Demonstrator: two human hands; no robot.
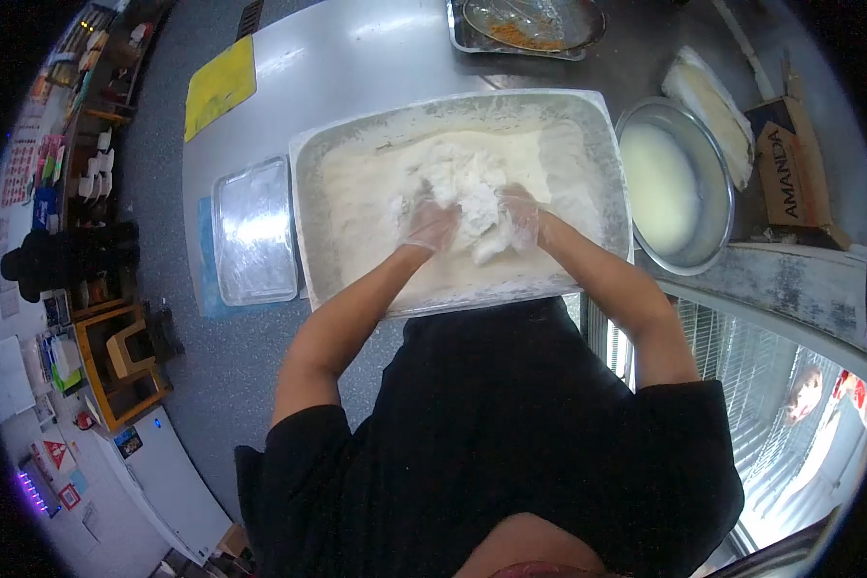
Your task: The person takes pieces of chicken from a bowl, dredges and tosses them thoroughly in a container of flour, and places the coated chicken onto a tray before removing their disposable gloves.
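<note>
Reaching into clumped white powder (479, 207) in the middle of a large pale tub (308, 217), had the left hand (433, 223) and right hand (519, 220) set apart at either side of the heap, both in thin clear gloves. Looked curved around the powder rather than pressed together; could not tell finger spread through blur and dusting. Risked, most likely, flinging powder over the near rim by too sharp a lift. Had just beside the tub's right wall a metal bowl (716, 193) of pale liquid, perhaps liable to slop after a bump from the right forearm. Had on the tabletop (356, 63) a shiny tray (255, 207) left of the tub, and a yellow sheet (222, 85) farther off.
</note>
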